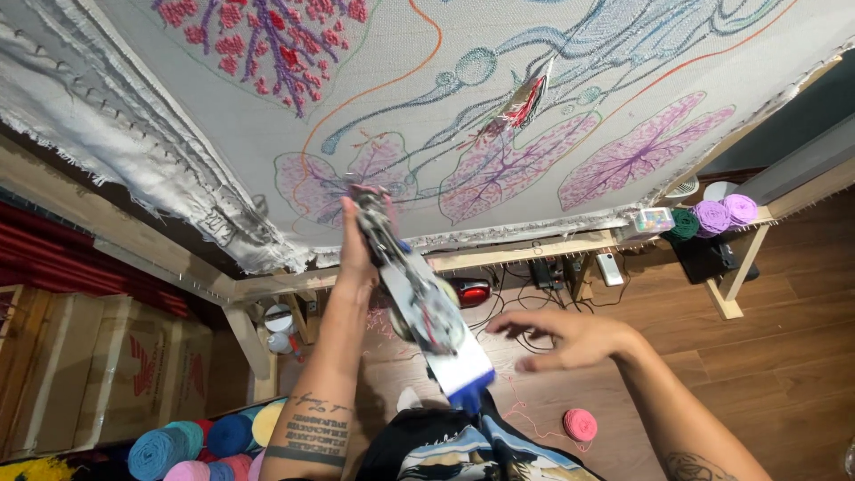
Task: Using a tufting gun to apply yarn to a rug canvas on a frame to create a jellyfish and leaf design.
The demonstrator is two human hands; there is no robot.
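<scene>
My left hand [354, 254] grips a tufting gun [414, 298], a grey metal tool with a blue base, its tip pressed against the stretched grey cloth [427, 116] at a pink leaf outline. My right hand [561, 338] hovers open to the right of the gun, fingers spread, touching nothing. The cloth is on a wooden frame [525, 254] and carries tufted pink and purple coral shapes and drawn leaf and bubble outlines.
Yarn balls in blue, pink and yellow lie in a pile [200, 441] at lower left. A pink yarn ball [580, 424] rests on the wooden floor. Purple and green yarn cones [717, 216] sit at right on the frame. Cardboard boxes [116, 365] stand at left.
</scene>
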